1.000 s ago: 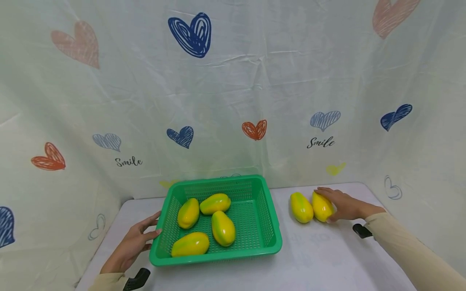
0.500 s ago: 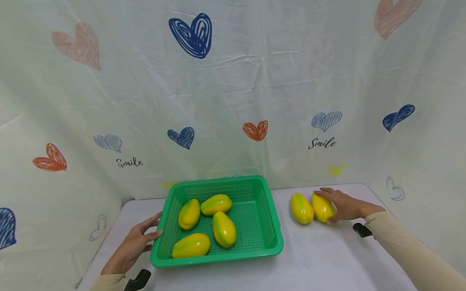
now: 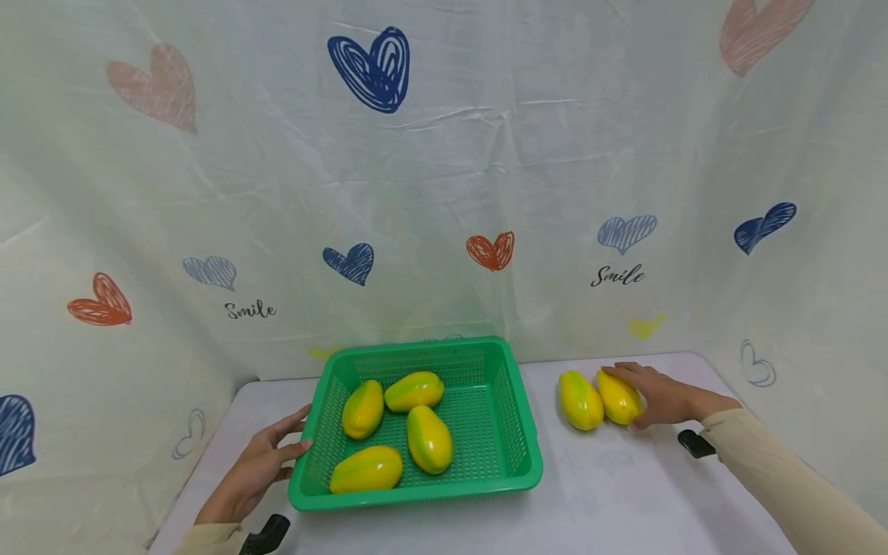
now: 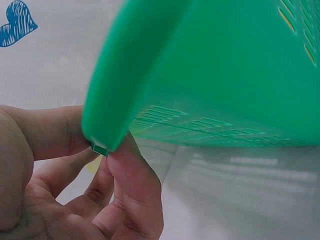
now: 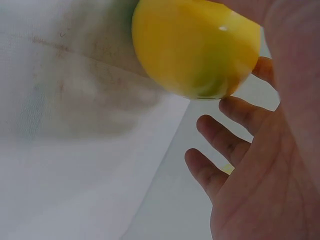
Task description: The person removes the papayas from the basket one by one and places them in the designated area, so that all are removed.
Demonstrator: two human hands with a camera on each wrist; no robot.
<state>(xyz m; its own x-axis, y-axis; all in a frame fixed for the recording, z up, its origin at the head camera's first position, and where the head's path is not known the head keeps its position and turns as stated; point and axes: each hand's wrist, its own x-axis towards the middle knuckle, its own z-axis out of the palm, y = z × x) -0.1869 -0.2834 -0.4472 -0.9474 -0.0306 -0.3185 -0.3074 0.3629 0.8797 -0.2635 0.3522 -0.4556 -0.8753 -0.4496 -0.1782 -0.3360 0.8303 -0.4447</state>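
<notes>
On the left, my left hand [image 3: 253, 468] pinches the rim of a green plastic basket [image 3: 416, 501]. In the left wrist view the thumb and fingers of that hand [image 4: 132, 195] meet around the underside of the basket's rim [image 4: 117, 85]. Inside the basket lie several yellow-green papayas [image 3: 430, 439]. To its right, two more sit on the table. My right hand [image 3: 659, 395] grips the outer papaya [image 3: 617, 399], thumb at the near side and fingers at the far side. The right wrist view has fingertips against this papaya [image 5: 195, 50], other fingers spread below.
Close beside the gripped papaya lies the other loose papaya [image 3: 580, 401]. A white cloth covers the table [image 3: 597, 501]. Directly behind the table hangs a pale curtain [image 3: 430, 177] printed with hearts, and it also flanks both sides.
The head view has shifted slightly, so everything appears a little further right and lower. Both hands keep their holds on the basket rim and the papaya.
</notes>
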